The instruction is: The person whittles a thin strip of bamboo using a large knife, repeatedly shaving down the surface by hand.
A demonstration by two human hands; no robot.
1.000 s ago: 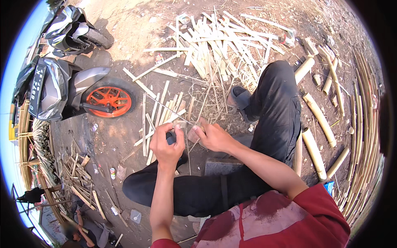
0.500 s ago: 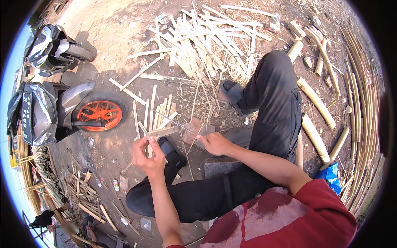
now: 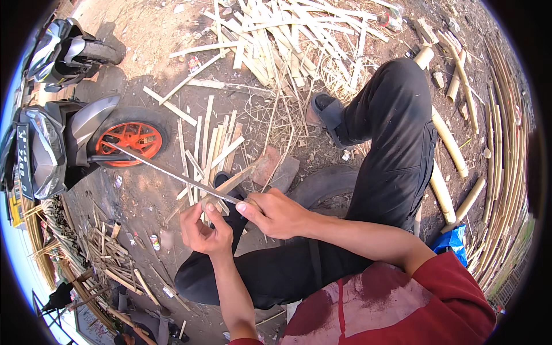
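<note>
My right hand (image 3: 278,214) is closed round the handle of a long, narrow knife (image 3: 167,172). Its blade points away to the upper left, past the fingertips of my left hand (image 3: 207,228). That left hand is closed in a pinch on a bamboo strip (image 3: 242,176), which slants up to the right behind the blade. Whether blade and strip touch, I cannot tell. Close beyond lie a reddish brick (image 3: 282,167) and a small bunch of split bamboo strips (image 3: 213,141).
Ahead lies a large heap of bamboo strips (image 3: 287,40). Two motorcycles stand at left, the nearer with an orange wheel (image 3: 129,144). Bamboo poles (image 3: 443,192) and a blue plastic bag (image 3: 453,244) are at right. A tyre (image 3: 325,184) lies by my feet. Another person is at lower left.
The knife has swung up to the left, its blade now long across the view. My right hand has come nearer and left, close beside my left hand, which has dropped slightly.
</note>
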